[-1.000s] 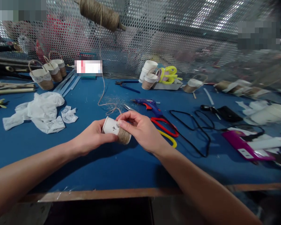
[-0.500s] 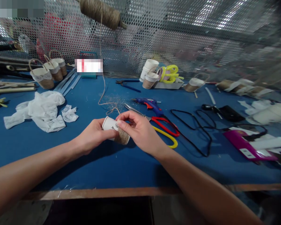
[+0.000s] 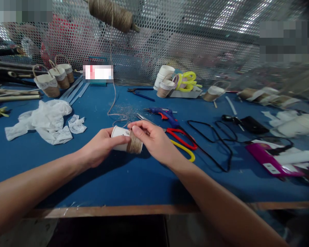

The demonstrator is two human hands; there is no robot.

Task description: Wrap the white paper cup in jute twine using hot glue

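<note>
A white paper cup (image 3: 119, 133) lies sideways in my left hand (image 3: 103, 145), its thumb across the printed side. Brown twine (image 3: 135, 143) wraps the cup's lower part in close rows. My right hand (image 3: 151, 139) pinches the twine strand at the edge of the wound part, thumb against the fingers. From there the strand runs loosely over the table and up to a large twine spool (image 3: 110, 15) hanging at the mesh. Scissors (image 3: 181, 139) with red and yellow handles lie just right of my right hand, their blades partly behind it.
A blue glue gun (image 3: 164, 115), its black cable and pliers (image 3: 141, 94) lie beyond the hands. White lace (image 3: 45, 120) is heaped at left near several twine-wrapped cups (image 3: 50, 90). A purple power strip (image 3: 270, 159) sits at right. Stacked white cups (image 3: 164, 73) stand at the back.
The cup has turned a little in my left hand, and its printing has shifted upward. My left thumb now reaches the twine's edge. The right hand keeps its pinch, slightly higher.
</note>
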